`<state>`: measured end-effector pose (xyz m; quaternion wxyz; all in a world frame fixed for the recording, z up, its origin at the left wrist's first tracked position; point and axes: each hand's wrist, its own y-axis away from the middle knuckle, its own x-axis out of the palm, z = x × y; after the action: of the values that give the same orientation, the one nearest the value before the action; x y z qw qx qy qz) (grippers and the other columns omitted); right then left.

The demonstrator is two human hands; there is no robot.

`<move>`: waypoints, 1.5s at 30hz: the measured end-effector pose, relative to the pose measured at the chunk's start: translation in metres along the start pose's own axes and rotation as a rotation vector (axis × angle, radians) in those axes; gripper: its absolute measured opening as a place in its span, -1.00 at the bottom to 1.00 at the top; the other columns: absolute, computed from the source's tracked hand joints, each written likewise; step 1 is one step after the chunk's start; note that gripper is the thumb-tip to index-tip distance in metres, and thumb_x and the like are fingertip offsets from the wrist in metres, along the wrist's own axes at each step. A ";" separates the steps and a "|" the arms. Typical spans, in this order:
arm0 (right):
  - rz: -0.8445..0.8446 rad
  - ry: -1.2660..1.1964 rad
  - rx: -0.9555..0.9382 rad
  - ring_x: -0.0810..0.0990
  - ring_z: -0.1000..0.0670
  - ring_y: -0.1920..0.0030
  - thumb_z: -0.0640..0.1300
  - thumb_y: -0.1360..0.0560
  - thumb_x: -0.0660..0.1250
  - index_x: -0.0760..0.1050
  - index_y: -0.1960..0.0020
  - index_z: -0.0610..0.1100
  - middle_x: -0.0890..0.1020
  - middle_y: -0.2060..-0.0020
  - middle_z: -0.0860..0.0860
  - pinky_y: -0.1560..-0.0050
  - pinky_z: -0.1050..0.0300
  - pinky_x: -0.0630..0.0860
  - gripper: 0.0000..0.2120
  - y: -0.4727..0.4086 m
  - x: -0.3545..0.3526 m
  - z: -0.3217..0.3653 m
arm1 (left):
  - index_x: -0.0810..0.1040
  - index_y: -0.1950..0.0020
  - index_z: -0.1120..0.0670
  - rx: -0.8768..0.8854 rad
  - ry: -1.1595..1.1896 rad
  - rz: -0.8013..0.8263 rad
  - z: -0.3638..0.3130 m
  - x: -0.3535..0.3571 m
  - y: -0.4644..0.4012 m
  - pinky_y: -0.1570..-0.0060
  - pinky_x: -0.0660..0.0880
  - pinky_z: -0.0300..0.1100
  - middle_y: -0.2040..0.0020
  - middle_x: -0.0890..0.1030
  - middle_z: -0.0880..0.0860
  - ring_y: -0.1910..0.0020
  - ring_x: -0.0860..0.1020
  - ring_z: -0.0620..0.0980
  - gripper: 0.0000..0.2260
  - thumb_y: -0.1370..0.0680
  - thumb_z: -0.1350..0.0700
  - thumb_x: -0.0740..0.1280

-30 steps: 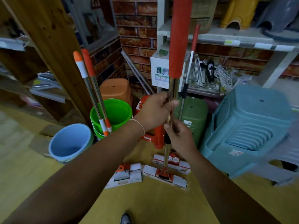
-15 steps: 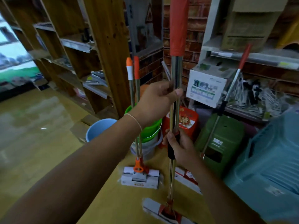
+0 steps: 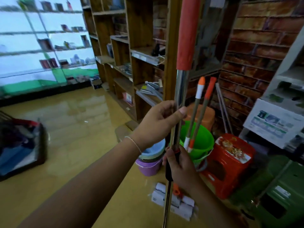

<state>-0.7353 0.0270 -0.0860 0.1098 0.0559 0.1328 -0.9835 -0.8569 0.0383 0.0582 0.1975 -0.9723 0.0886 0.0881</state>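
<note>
A long mop handle (image 3: 180, 86) of shiny steel with a red foam sleeve at its top stands upright in front of me. My left hand (image 3: 158, 122) grips the steel shaft at mid-height, thumb across it. Lower down, my right hand (image 3: 180, 167) holds the black collar on the same shaft. The mop's head is out of view below the frame. Two more mops (image 3: 199, 111) with orange tips lean behind it, their white pad (image 3: 174, 201) lying on the floor.
A green bucket (image 3: 202, 142), stacked blue and purple buckets (image 3: 150, 163), a red stool (image 3: 228, 163) and a green stool (image 3: 278, 191) crowd the right. Wooden shelves (image 3: 141, 55) and a brick wall (image 3: 259, 51) stand behind. A dark basket (image 3: 21, 145) sits left on the yellow floor.
My view has swung left, so the buckets and stools slid right and the window shelves came into sight. Both hands keep their hold on the handle.
</note>
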 end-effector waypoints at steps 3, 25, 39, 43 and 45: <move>0.052 -0.013 -0.009 0.57 0.03 0.28 0.16 -0.55 0.17 0.43 0.07 -0.16 0.56 0.34 -0.02 0.12 0.16 0.51 -0.63 -0.020 0.051 0.008 | 0.54 0.04 0.27 -0.012 -0.033 -0.070 0.009 -0.057 0.015 0.20 0.41 -0.14 0.29 0.49 0.06 0.28 0.45 -0.06 -0.75 -0.62 0.06 0.29; 0.452 -0.065 -0.087 0.61 0.11 0.21 0.19 -0.50 0.17 0.43 0.07 -0.03 0.60 0.30 0.12 0.06 0.19 0.55 -0.71 -0.174 0.331 0.065 | 0.57 -0.02 0.12 -0.158 -0.242 -0.463 0.027 -0.349 0.061 -0.12 0.52 0.23 0.04 0.61 0.29 0.00 0.59 0.26 -0.74 -0.65 -0.03 0.21; 0.691 -0.136 -0.122 0.60 0.02 0.14 0.22 -0.52 0.16 0.43 0.04 -0.03 0.58 0.25 0.06 -0.04 -0.08 0.55 -0.68 -0.343 0.493 0.052 | 0.53 -0.11 0.16 -0.268 -0.392 -0.713 0.080 -0.522 -0.012 -0.02 0.61 -0.22 0.01 0.64 0.13 0.03 0.65 -0.07 -0.77 -0.65 0.03 0.20; 0.740 -0.156 -0.160 0.58 -0.04 0.17 0.23 -0.51 0.14 0.43 0.03 -0.01 0.57 0.24 -0.01 0.03 -0.11 0.54 -0.68 -0.372 0.540 0.066 | 0.52 -0.15 0.26 -0.253 -0.416 -0.834 0.078 -0.566 -0.017 -0.05 0.62 -0.09 0.01 0.64 0.21 0.03 0.65 0.04 -0.70 -0.66 0.02 0.20; 0.785 -0.171 -0.188 0.57 -0.09 0.16 0.25 -0.51 0.14 0.43 0.03 0.00 0.56 0.22 -0.05 0.04 -0.18 0.53 -0.67 -0.384 0.567 0.073 | 0.53 -0.15 0.25 -0.254 -0.439 -0.883 0.078 -0.591 -0.014 -0.04 0.62 -0.12 0.01 0.65 0.19 0.04 0.66 0.02 -0.69 -0.65 0.01 0.20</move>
<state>-1.3796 0.2546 0.0007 0.4919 0.0101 0.1812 -0.8515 -1.4372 0.1634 0.1145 0.1101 -0.8918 -0.3860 0.2085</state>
